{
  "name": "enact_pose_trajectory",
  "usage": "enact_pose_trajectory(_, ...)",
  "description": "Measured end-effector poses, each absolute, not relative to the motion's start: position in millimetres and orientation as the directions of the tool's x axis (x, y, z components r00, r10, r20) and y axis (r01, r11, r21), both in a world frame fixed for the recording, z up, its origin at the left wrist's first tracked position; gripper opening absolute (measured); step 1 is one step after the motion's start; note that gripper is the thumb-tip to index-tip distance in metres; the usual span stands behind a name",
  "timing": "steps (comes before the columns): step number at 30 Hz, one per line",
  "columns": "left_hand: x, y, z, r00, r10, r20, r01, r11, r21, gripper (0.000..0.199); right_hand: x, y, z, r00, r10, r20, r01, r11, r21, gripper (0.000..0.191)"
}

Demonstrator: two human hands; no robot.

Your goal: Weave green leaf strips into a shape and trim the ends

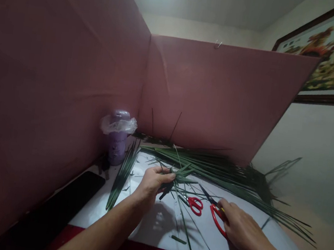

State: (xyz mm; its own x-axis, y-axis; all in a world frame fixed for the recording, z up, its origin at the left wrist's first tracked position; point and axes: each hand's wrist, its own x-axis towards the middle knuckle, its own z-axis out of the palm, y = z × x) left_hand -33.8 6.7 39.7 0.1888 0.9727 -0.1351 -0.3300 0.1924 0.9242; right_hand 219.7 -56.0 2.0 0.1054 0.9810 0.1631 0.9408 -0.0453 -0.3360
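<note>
Between the thumb and fingers of my left hand (157, 180) is a bundle of folded green leaf strips (183, 176), with loose ends sticking out and thin strands trailing down. My right hand (238, 223) is closed round a pair of red-handled scissors (218, 219), their dark blades pointing up and left toward the bundle, apart from it. Under the bundle, a second, smaller pair of red-handled scissors (196, 206) lies on the white sheet (154, 225). A short cut piece of leaf (179, 239) rests nearer to me.
Long green leaves (210, 165) spread along the back of the table, and a narrower bunch (122, 176) lies at left. A purple bottle (118, 143) with clear plastic round it stands by the pink partition (219, 99). A black flat object (76, 195) lies at left.
</note>
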Motion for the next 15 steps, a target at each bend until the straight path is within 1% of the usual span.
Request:
enact_pose_trajectory(2,-34,6,40,0.195,0.971,-0.137,-0.338,0.198,0.92,0.027,220,-49,1,0.092,0.986,0.139,0.939,-0.039,-0.342,0.031)
enact_pose_trajectory(3,-34,6,41,0.195,0.971,-0.14,-0.343,0.201,0.917,0.026,219,-46,3,0.089,0.989,0.114,0.923,-0.039,-0.383,0.034)
enact_pose_trajectory(4,-34,6,41,0.193,0.971,-0.142,-0.35,0.203,0.914,0.026,218,-45,6,0.079,0.994,0.081,0.888,-0.033,-0.459,0.037)
enact_pose_trajectory(5,-35,6,42,0.189,0.971,-0.144,-0.357,0.204,0.912,0.026,216,-45,10,0.053,0.998,0.04,0.828,-0.022,-0.561,0.038)
enact_pose_trajectory(7,-35,6,43,0.178,0.974,-0.143,-0.37,0.201,0.907,0.026,209,-49,19,-0.061,0.997,-0.049,0.613,-0.001,-0.79,0.036)
enact_pose_trajectory(9,-36,7,43,0.17,0.976,-0.14,-0.385,0.196,0.902,0.027,200,-56,27,-0.22,0.967,-0.126,0.429,-0.02,-0.903,0.037)
enact_pose_trajectory(10,-37,8,43,0.162,0.977,-0.14,-0.391,0.194,0.9,0.027,194,-60,29,-0.266,0.953,-0.146,0.371,-0.039,-0.928,0.041)
enact_pose_trajectory(12,-38,10,43,0.14,0.98,-0.141,-0.406,0.186,0.895,0.03,183,-65,29,-0.296,0.945,-0.142,0.296,-0.051,-0.954,0.042)
enact_pose_trajectory(15,-38,12,42,0.118,0.983,-0.141,-0.421,0.179,0.889,0.031,170,-68,19,-0.268,0.949,-0.167,0.255,-0.097,-0.962,0.047)
